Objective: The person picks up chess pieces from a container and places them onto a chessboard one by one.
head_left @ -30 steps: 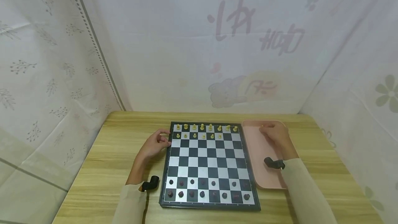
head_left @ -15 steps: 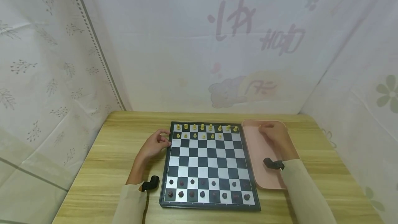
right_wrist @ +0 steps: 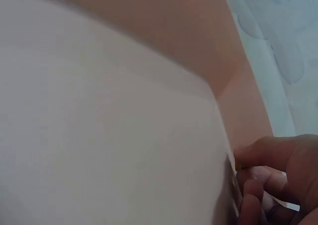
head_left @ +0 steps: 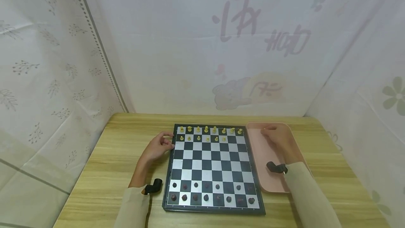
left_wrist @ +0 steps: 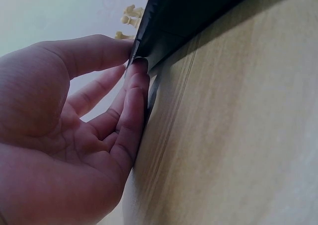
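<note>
A black-and-silver chessboard (head_left: 210, 166) lies in the middle of the wooden table (head_left: 126, 140). Light pieces (head_left: 205, 129) fill its far rows and dark pieces (head_left: 205, 197) its near rows. My left hand (head_left: 164, 143) lies at the board's far left edge. In the left wrist view my left hand (left_wrist: 134, 56) pinches the chessboard (left_wrist: 189, 11) at its rim, thumb above and fingers below. My right hand (head_left: 273, 134) is inside a pink tray (head_left: 269, 182), at its far end. Seen from the right wrist, my right hand (right_wrist: 258, 175) has curled fingers; what they cover is hidden.
The pink tray (right_wrist: 164, 26) sits tight against the board's right side. Patterned white curtains (head_left: 221, 45) close in the table at the back and on both sides. Bare wood shows left of the board and along the front edge.
My right hand has shifted slightly left within the far end of the tray. The left hand and the board have not moved.
</note>
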`<state>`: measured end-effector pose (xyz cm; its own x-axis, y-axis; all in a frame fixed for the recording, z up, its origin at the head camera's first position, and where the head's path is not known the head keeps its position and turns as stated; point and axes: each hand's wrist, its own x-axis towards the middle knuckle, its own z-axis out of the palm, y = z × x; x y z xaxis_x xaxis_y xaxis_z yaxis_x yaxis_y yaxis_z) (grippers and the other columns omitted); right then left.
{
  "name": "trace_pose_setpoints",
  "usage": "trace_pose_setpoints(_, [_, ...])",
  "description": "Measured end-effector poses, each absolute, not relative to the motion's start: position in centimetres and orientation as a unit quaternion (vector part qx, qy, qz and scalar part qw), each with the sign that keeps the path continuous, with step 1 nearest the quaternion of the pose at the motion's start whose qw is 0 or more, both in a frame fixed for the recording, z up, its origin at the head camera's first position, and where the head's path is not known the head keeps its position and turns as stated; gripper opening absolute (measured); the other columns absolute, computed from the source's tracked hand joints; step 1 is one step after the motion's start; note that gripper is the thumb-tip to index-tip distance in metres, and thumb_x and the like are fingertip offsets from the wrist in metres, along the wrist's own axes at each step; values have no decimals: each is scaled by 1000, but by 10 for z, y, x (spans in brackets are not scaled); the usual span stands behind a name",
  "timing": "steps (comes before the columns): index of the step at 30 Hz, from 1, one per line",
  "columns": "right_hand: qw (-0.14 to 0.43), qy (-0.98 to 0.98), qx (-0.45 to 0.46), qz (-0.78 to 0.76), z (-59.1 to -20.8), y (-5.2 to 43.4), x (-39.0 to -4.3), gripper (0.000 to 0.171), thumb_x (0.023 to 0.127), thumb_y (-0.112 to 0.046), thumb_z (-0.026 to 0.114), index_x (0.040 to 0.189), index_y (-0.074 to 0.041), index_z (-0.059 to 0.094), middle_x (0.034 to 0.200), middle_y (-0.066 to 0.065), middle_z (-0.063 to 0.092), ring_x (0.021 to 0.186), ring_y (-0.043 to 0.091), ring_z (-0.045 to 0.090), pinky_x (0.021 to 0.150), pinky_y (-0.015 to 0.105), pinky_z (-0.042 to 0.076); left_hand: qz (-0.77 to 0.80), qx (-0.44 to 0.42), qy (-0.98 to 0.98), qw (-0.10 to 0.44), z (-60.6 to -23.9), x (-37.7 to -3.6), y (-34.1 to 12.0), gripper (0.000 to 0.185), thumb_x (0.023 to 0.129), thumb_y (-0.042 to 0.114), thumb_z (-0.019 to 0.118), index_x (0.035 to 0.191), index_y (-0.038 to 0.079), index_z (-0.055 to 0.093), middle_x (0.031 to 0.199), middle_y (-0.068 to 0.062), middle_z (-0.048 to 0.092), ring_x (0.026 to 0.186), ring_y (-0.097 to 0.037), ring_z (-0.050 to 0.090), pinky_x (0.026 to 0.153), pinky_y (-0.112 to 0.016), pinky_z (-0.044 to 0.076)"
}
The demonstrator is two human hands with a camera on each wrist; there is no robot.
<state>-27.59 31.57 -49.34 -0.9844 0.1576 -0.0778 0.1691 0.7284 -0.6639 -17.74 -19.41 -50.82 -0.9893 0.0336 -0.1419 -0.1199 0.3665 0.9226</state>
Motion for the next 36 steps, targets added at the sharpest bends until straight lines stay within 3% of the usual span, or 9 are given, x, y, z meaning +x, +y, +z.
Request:
trace_pose_setpoints(4, [15, 937, 65, -342, -487, 312, -267, 46, 105, -46, 70, 129, -8, 80, 140, 19, 70, 123, 37, 61, 98, 51, 49, 560, -27, 825, 68, -508, -177, -194, 39, 102, 3, 72, 140, 3, 63, 99, -12, 72, 90, -24, 62, 76, -33, 44])
trace_pose_setpoints(8, [9, 949, 52, -312, -481, 306, -263, 41, 105, -47, 67, 127, -15, 81, 139, 16, 71, 122, 37, 62, 99, 54, 48, 561, -28, 825, 67, -507, -176, -194, 39, 102, 3, 72, 140, 4, 63, 99, -12, 72, 92, -26, 63, 78, -35, 44])
trace_pose_setpoints(11, [-8, 952, 44, -302, -478, 299, -262, 41, 104, -45, 69, 125, -12, 81, 133, 17, 74, 118, 37, 65, 98, 54, 50, 561, -29, 825, 68, -507, -176, -193, 39, 102, 3, 71, 140, 4, 63, 99, -12, 72, 92, -26, 63, 78, -35, 44])
trace_pose_setpoints(18, [-3, 918, -3, -397, -470, 277, -261, 38, 102, -26, 78, 126, 4, 77, 115, 22, 78, 98, 34, 72, 82, 38, 57, 565, -31, 821, 69, -506, -177, -193, 39, 102, 3, 72, 140, 4, 63, 99, -13, 71, 91, -26, 62, 76, -35, 44])
trace_pose_setpoints(25, [3, 915, -61, -398, -466, 258, -258, 30, 100, -16, 80, 124, 2, 78, 117, 21, 77, 106, 36, 69, 81, 39, 55, 566, -30, 821, 70, -506, -176, -193, 40, 101, 3, 73, 140, 3, 63, 99, -13, 72, 90, -25, 62, 77, -36, 43])
trace_pose_setpoints(31, [24, 925, -121, -360, -464, 240, -262, 10, 98, -12, 80, 104, -4, 80, 99, 8, 76, 90, 26, 66, 74, 39, 53, 566, -38, 821, 72, -508, -178, -193, 40, 102, 3, 72, 140, 5, 63, 98, -11, 72, 91, -26, 62, 79, -36, 44])
trace_pose_setpoints(36, [45, 930, -158, -329, -463, 225, -263, 8, 94, -11, 79, 101, -6, 82, 92, 4, 75, 85, 24, 64, 70, 38, 53, 566, -37, 820, 74, -510, -179, -193, 40, 102, 3, 72, 140, 5, 63, 97, -10, 71, 91, -26, 62, 79, -36, 43])
